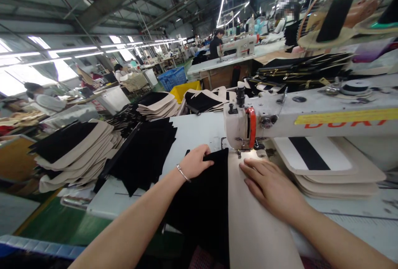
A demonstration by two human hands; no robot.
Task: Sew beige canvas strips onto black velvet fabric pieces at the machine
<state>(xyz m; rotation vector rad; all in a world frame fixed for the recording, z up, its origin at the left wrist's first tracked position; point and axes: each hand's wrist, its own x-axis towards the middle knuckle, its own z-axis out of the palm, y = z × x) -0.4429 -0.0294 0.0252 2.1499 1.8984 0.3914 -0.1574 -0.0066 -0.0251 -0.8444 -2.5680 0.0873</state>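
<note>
A black fabric panel (205, 207) joined edge to edge with a beige panel (248, 215) lies in front of the sewing machine (239, 124). My left hand (195, 161), with a bracelet at the wrist, grips the top edge of the black fabric; thumb on the near side, fingertips partly hidden. On the beige panel my right hand (267, 182) lies flat, fingers stretched out just short of the presser foot (239, 153). The beige panel's far end reaches under the lit machine head, where the needle cannot be made out.
Stacked beige pieces with a black stripe (336, 178) sit under the machine arm. Left of my hands are black fabric pieces (143, 149) and a pile of beige-and-black panels (77, 149). Beyond stand a yellow bin (185, 91), a blue basket (172, 79) and a co-worker (215, 45).
</note>
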